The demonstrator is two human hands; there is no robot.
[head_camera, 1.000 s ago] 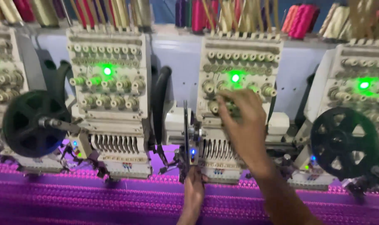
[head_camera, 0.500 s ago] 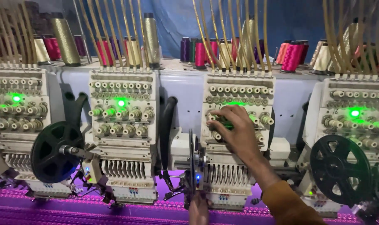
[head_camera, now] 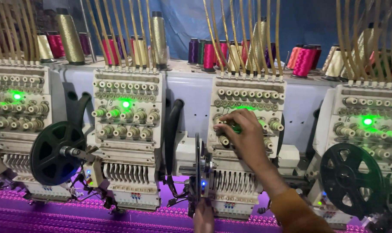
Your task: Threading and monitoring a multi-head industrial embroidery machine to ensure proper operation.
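From the head camera, my right hand (head_camera: 243, 133) is up on the face of the embroidery head (head_camera: 247, 146) in front of me, reaching in from the lower right with the wrist raised and the orange sleeve (head_camera: 297, 211) trailing below. My fingers (head_camera: 224, 129) are curled together around the tension knobs (head_camera: 224, 139) in the middle rows; they look pinched on one knob or on the thread beside it, though my knuckles cover the contact and I cannot tell which. The green lamp (head_camera: 237, 128) of this head glows just under my fingertips.

My left hand (head_camera: 203, 218) sits low at the bottom edge, right under the thin upright wheel (head_camera: 198, 168) on the left side of the same head. Only its back shows, so I cannot tell whether those fingers are apart or closed on anything.

As far as I can judge, the work is mid-way: both hands are on this one head, nothing is set aside or let go, and the purple fabric (head_camera: 75, 215) lies stretched under the needles. The neighbouring head (head_camera: 127, 138) to the left and the black reel (head_camera: 58, 153) beside it go untouched. Thread cones (head_camera: 209, 56) stand on the shelf above.
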